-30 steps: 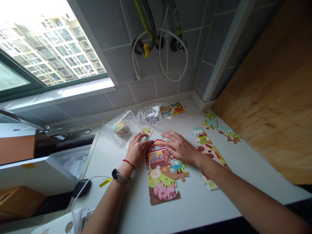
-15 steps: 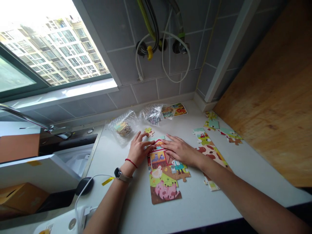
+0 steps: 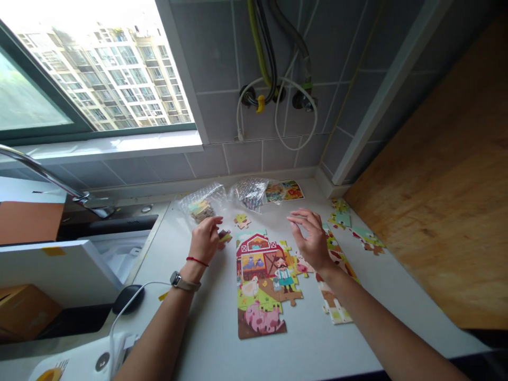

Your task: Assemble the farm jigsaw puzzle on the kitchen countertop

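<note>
A partly joined farm jigsaw puzzle (image 3: 260,286) lies on the white countertop between my hands, showing a red barn, a farmer, a hen and a pig. To its upper left, my left hand (image 3: 204,243) is closed with fingers curled; what they hold, if anything, is hidden. A brown and green puzzle piece (image 3: 225,239) shows beside that hand, and I cannot tell if they touch. My right hand (image 3: 311,241) hovers right of the barn, thumb and fingers apart and nothing between them. Partly behind it are a pig-face piece (image 3: 304,264) and a cow section (image 3: 333,296).
A loose yellow-green piece (image 3: 242,221) lies above the barn. Two clear bubble-wrap bags (image 3: 204,203) and a picture card (image 3: 291,190) rest near the wall. More joined pieces (image 3: 367,239) lie at right, beside a wooden panel (image 3: 428,185). The sink (image 3: 154,225) is left.
Both hands have come off the puzzle's top and moved apart, left hand leftward, right hand rightward. The barn, farmer and pieces beneath them now show. The camera view has shifted slightly.
</note>
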`<state>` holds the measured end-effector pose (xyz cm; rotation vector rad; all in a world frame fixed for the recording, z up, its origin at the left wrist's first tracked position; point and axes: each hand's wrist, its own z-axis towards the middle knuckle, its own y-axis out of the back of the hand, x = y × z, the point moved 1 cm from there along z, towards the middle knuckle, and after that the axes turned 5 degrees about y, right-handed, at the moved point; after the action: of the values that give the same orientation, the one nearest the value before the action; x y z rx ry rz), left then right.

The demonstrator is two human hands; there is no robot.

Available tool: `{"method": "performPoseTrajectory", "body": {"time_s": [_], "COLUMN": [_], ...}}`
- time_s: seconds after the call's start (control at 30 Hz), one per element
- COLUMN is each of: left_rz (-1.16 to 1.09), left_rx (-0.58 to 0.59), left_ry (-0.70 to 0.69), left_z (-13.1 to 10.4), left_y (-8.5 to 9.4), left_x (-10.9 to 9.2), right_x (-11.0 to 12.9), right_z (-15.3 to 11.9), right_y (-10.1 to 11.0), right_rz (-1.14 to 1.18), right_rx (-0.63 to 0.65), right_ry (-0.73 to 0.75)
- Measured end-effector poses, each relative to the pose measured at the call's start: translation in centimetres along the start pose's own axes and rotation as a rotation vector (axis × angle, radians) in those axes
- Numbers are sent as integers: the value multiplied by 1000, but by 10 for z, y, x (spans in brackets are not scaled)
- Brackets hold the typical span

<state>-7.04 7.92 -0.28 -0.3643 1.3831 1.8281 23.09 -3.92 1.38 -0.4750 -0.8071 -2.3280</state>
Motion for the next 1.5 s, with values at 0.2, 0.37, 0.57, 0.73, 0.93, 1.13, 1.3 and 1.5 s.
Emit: {"method": "performPoseTrajectory", "body": {"time_s": [0.2, 0.37, 0.57, 0.73, 0.93, 1.13, 1.3, 1.5], "left_rz": [-154, -184, -121, 11, 47, -27, -43, -68], "left_rx": [-201, -193, 88, 207, 270, 253, 278, 270], "left_ry": [223, 223, -107, -356, -372, -306, -305, -280], "left_z": [1, -2, -16, -29, -28, -25, -24, -23], "left_y": [15, 9, -9, -17, -20, -29, -32, -35], "left_x": [-12, -17, -30, -49, -44, -31, -30, -29], "right_x": [-11, -33, -47, -43, -34, -56, -88, -96], "right_z": [-3, -5, -6, -13, -9, 25, 78, 76], "right_y": [-3, -4, -4, -3, 2, 52, 124, 160], "right_rz": [152, 313, 534, 444, 240, -42, -312, -526], "right_rx": [-150, -347, -315, -129, -148, -142, 163, 762], "right_ry": [-264, -577, -687, -621, -633, -524, -528, -605]}}
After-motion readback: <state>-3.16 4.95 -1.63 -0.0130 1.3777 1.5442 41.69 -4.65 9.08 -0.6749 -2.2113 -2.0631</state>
